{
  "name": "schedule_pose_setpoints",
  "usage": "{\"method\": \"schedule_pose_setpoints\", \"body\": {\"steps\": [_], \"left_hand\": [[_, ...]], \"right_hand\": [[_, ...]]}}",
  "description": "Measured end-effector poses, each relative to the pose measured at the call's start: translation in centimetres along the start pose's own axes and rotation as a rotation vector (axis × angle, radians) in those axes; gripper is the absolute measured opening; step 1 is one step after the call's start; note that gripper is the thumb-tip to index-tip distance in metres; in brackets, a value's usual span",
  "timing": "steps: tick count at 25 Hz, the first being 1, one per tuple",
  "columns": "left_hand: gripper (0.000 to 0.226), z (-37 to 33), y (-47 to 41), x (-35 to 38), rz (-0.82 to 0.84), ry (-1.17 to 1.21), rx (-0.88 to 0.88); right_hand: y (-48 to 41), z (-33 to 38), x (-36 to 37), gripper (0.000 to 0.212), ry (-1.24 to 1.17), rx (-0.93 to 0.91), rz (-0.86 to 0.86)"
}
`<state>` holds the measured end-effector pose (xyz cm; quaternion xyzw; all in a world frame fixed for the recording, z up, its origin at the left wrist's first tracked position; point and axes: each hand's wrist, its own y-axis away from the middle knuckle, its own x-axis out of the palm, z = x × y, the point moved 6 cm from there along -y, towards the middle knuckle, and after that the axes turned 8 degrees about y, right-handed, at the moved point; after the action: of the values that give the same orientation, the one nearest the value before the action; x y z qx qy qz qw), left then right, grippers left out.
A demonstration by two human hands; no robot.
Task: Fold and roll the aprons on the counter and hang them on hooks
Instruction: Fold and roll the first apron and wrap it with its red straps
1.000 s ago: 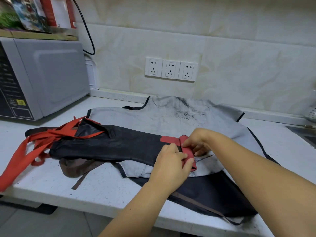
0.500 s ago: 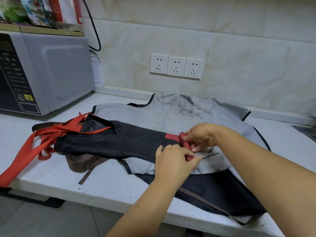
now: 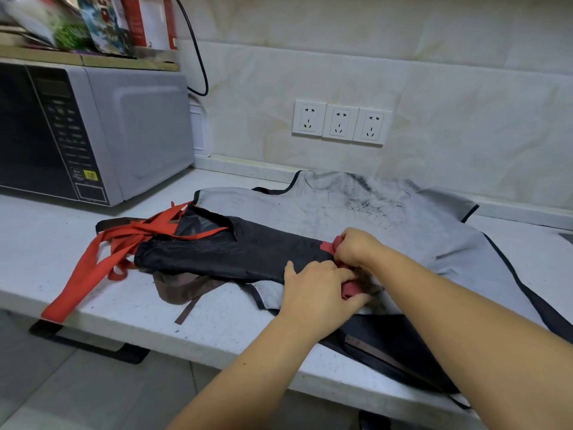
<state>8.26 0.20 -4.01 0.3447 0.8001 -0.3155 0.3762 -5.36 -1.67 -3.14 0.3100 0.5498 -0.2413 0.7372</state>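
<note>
A black apron [image 3: 235, 252] with red straps [image 3: 93, 268] lies folded into a long strip across the white counter [image 3: 155, 308]. Its red-trimmed right end is curled up into a small roll. My left hand [image 3: 316, 290] grips the near side of that roll and my right hand [image 3: 356, 246] grips the far side. Under it a grey apron [image 3: 403, 225] with black edging and dark smudges lies spread flat. A dark apron with brown trim [image 3: 397, 346] sticks out below near the counter's front edge.
A grey microwave [image 3: 93, 131] stands at the left of the counter, with packets on a shelf above it. A black cable hangs down the tiled wall beside three white sockets [image 3: 339, 122]. A brown strap [image 3: 186, 287] lies at the counter's front. A sink edge shows far right.
Both hands have turned the red-trimmed end of the black apron over, so the roll is thicker. The red straps at the left have not moved.
</note>
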Motion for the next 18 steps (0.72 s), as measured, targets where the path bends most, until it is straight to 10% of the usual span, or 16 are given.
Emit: {"method": "schedule_pose_setpoints", "body": {"steps": [8,18], "left_hand": [[0.039,1.7,0.4,-0.1,-0.205,0.415,-0.070],[0.021,2.7,0.6,-0.5,-0.218,0.454,-0.086]], "right_hand": [[1.9,0.0,-0.8,0.020,-0.492,-0.004,0.357],[0.5,2.8,0.6,0.040,-0.164,-0.001,0.032]]}}
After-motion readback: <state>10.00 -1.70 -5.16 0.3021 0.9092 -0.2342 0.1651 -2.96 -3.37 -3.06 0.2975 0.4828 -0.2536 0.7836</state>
